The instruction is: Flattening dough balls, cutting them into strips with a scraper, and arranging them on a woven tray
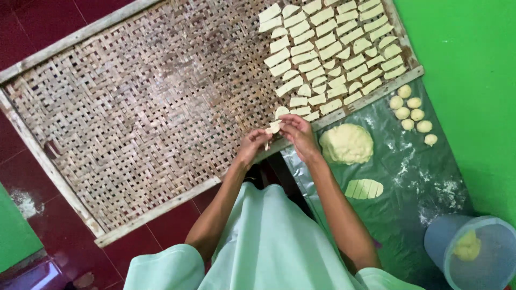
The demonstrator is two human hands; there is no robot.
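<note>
My left hand (250, 146) and my right hand (297, 133) meet over the near edge of a large woven bamboo tray (140, 113). Together they pinch a small pale dough piece (274, 127). Another pale piece (281, 111) lies on the tray just beyond my fingers. Several rows of cut dough pieces (328, 48) cover the tray's far right part. To the right of my right hand sits a lump of yellow dough (346, 143) on a dark plastic sheet (414, 182).
A flattened dough slab cut into strips (364, 188) lies on the sheet, with several small dough balls (411, 111) farther off. A translucent plastic bowl (475, 252) holding some dough stands at lower right. A green wall (473, 64) bounds the right; dark red floor tiles (21, 161) lie left.
</note>
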